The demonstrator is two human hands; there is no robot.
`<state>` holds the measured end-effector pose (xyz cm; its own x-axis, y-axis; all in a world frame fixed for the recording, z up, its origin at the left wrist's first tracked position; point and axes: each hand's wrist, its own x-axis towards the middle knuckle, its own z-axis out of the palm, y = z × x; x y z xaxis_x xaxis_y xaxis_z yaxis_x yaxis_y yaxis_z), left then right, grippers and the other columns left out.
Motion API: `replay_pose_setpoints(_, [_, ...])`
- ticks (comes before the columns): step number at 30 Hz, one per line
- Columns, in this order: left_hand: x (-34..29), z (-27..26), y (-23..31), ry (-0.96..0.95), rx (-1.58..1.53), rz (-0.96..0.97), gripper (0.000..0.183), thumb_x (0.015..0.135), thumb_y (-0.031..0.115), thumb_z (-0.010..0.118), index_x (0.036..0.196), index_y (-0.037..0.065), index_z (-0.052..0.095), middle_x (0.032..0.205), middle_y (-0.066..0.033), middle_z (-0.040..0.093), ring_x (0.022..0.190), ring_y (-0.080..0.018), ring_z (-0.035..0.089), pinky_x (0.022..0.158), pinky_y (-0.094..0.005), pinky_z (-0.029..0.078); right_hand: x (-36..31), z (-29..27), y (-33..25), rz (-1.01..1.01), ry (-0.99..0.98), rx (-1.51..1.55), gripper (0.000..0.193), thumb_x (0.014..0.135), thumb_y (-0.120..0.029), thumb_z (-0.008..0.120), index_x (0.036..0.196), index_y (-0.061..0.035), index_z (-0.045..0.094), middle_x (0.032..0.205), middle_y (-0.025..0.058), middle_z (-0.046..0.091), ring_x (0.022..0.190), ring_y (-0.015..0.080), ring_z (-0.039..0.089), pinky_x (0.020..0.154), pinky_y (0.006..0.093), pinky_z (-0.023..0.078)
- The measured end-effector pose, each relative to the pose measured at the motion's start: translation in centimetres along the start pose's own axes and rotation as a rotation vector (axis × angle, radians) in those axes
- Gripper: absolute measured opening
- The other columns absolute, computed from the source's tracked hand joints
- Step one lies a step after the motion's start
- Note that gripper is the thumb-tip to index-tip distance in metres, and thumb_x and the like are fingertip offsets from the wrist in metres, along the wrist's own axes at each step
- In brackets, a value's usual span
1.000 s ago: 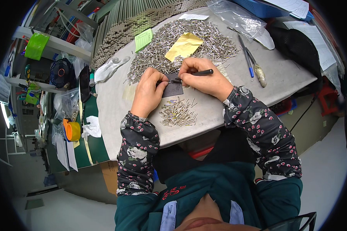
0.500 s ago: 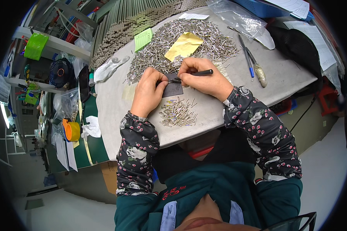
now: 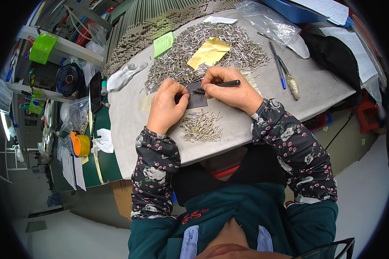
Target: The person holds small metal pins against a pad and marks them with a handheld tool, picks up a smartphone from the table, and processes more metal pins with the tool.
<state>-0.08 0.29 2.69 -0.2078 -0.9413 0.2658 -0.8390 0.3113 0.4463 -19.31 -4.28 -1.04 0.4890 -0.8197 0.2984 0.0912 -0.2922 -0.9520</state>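
Observation:
Above a dark flat pad (image 3: pixel 198 102), my left hand (image 3: pixel 165 107) pinches a thin metal pin (image 3: pixel 187 93), of which only the tip shows. My right hand (image 3: pixel 235 93) grips a slim black-handled tool (image 3: pixel 230 83) like a pen; its dark working end points left, close to the pin. A small pile of metal pins (image 3: pixel 201 126) lies on the grey-covered table just in front of the pad. Behind both hands spreads a large heap of similar pins (image 3: pixel 181 54), with a crumpled yellow paper (image 3: pixel 208 53) on top.
A green label (image 3: pixel 163 45) and a white glove (image 3: pixel 126 77) lie left of the heap. On the right are a blue pen (image 3: pixel 282 82), a pair of tweezers or similar tool (image 3: pixel 293 86), a clear plastic bag (image 3: pixel 272 23) and black cloth (image 3: pixel 333 56). Long rods (image 3: pixel 147 30) are stacked behind.
The whole view has shifted slightly. The tool's tip now sits a little apart from my left fingertips, and the pin's end shows between them. Both hands keep their grips.

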Motion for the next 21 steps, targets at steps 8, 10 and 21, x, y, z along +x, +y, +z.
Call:
replay_pose_setpoints(8, [0.25, 0.53, 0.35, 0.047, -0.015, 0.021, 0.01, 0.073, 0.009, 0.063, 0.079, 0.002, 0.059, 0.082, -0.0105, 0.053, 0.074, -0.0287, 0.057, 0.065, -0.0364, 0.046, 0.02, 0.0, -0.34, 0.044, -0.043, 0.029, 0.008, 0.079, -0.007, 0.056, 0.079, 0.001, 0.057, 0.072, 0.0037, 0.061, 0.065, 0.0077, 0.059, 0.058, 0.0211, 0.047])
replay_pose_setpoints(10, [0.28, 0.52, 0.46, 0.028, -0.016, -0.027, 0.01, 0.072, 0.009, 0.063, 0.079, 0.002, 0.059, 0.083, -0.0103, 0.053, 0.074, -0.0291, 0.057, 0.066, -0.0366, 0.046, 0.02, 0.02, -0.46, 0.067, -0.041, 0.053, 0.007, 0.079, -0.007, 0.056, 0.079, 0.0003, 0.057, 0.07, 0.0031, 0.06, 0.064, 0.0075, 0.059, 0.058, 0.0211, 0.047])
replay_pose_setpoints(21, [0.5, 0.57, 0.16, 0.018, -0.008, -0.003, 0.008, 0.074, 0.006, 0.062, 0.081, 0.002, 0.059, 0.084, -0.0096, 0.053, 0.077, -0.0283, 0.057, 0.067, -0.0362, 0.046, -0.17, 0.04, -0.37, 0.069, 0.095, 0.073, 0.011, 0.074, -0.01, 0.057, 0.077, 0.0009, 0.059, 0.066, 0.0023, 0.059, 0.062, 0.0061, 0.053, 0.056, 0.0219, 0.042])
